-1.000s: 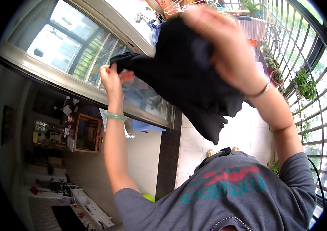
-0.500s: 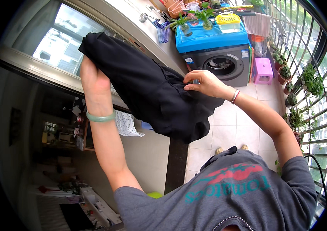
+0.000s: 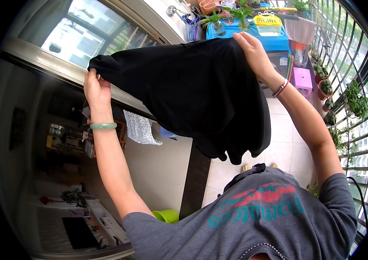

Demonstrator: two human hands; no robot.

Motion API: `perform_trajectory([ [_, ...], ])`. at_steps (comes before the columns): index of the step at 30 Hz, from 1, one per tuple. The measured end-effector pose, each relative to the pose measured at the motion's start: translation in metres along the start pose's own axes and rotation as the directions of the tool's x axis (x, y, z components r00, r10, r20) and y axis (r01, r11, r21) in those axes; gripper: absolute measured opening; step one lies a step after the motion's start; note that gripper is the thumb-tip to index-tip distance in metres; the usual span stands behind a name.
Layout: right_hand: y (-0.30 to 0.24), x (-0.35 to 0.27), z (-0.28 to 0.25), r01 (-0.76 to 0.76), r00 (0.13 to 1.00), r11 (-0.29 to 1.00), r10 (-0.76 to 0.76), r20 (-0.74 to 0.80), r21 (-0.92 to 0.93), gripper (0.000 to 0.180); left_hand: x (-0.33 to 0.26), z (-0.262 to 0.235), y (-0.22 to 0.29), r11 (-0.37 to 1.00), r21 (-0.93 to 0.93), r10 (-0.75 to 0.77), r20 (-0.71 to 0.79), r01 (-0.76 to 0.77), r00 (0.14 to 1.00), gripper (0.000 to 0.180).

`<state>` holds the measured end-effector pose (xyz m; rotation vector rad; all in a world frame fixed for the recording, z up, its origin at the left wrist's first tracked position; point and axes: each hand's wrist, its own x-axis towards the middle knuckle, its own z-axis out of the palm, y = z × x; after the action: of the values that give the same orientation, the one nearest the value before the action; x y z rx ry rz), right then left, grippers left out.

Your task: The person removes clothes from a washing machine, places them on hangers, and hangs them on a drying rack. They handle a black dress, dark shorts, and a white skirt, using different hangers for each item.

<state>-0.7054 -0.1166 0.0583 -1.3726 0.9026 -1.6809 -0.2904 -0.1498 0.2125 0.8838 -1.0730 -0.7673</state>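
A black garment (image 3: 192, 91) hangs stretched between my two raised hands; its exact kind cannot be made out. My left hand (image 3: 97, 90), with a green bangle on the wrist, pinches its left end near the window. At the upper right corner my right hand (image 3: 253, 54) grips the cloth, thumb on the near side and the other fingers partly hidden. Between the hands the top edge runs fairly straight. The lower part droops in folds above the floor tiles, its wavy hem towards me.
Beyond the garment stands a washing machine under a blue cover (image 3: 275, 43), with potted plants and a yellow basket (image 3: 267, 21) on top. A pink stool (image 3: 302, 81) is beside it. Window bars with plants (image 3: 356, 102) line the right. A green bucket (image 3: 166, 216) stands near my left arm.
My right hand has moved up and to the right, drawing the cloth out wide. The left hand has come slightly lower, now pinching the garment's end from outside. The bunched garment has spread open.
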Motion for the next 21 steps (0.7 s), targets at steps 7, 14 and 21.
perform_trajectory([
  [7,-0.070,0.004,0.040,-0.405,0.914,0.427,0.209,0.347,0.809,0.027,-0.098,0.084,-0.036,0.900,0.418,0.007,0.281,-0.128,0.960,0.036],
  [14,-0.099,0.035,0.051,-0.520,0.844,0.361,0.077,0.531,0.774,0.024,-0.213,0.086,-0.160,0.895,0.446,-0.360,0.701,0.015,0.616,0.037],
  [21,-0.127,0.040,-0.040,-0.257,0.965,0.565,0.191,0.178,0.784,0.026,-0.128,0.068,-0.101,0.885,0.004,-0.374,0.604,0.466,0.704,0.031],
])
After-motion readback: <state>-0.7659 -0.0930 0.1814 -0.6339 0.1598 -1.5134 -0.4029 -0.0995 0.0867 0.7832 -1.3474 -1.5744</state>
